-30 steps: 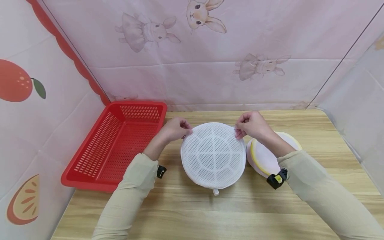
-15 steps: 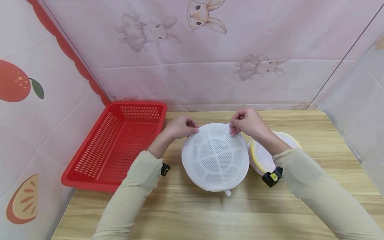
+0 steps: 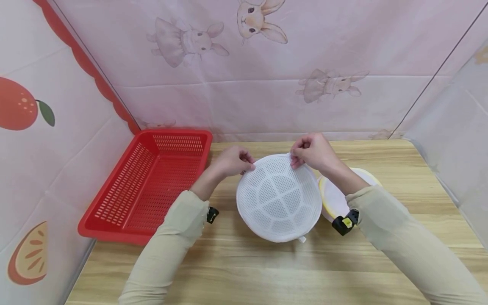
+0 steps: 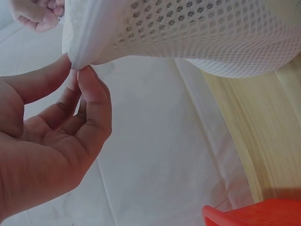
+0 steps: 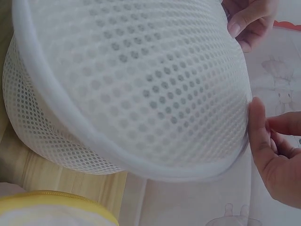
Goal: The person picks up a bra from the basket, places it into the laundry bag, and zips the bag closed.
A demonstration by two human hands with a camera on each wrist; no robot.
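Note:
A round white mesh laundry bag (image 3: 279,198) with a cross-and-ring pattern on its face is held tilted above the wooden table. At its upper left edge my left hand (image 3: 233,161) pinches the rim; in the left wrist view, thumb and forefinger meet on the white edge band (image 4: 87,35). My right hand (image 3: 311,151) grips the top right of the same rim between thumb and fingers. A small white tab (image 3: 302,239) sticks out at the lower edge. In the right wrist view the mesh side (image 5: 178,84) bulges out beneath the piped rim.
Left of the bag stands a red plastic basket (image 3: 170,173) with slotted walls. A pale pink pouch with yellow trim (image 3: 335,199) lies to the right, partly under my right forearm. A fabric-covered wall (image 3: 259,110) rises behind the wooden table (image 3: 259,275).
The bag has shifted right and turned, its tab swinging from bottom centre toward the lower right. My left hand has moved right; my right hand has moved slightly left and away from me.

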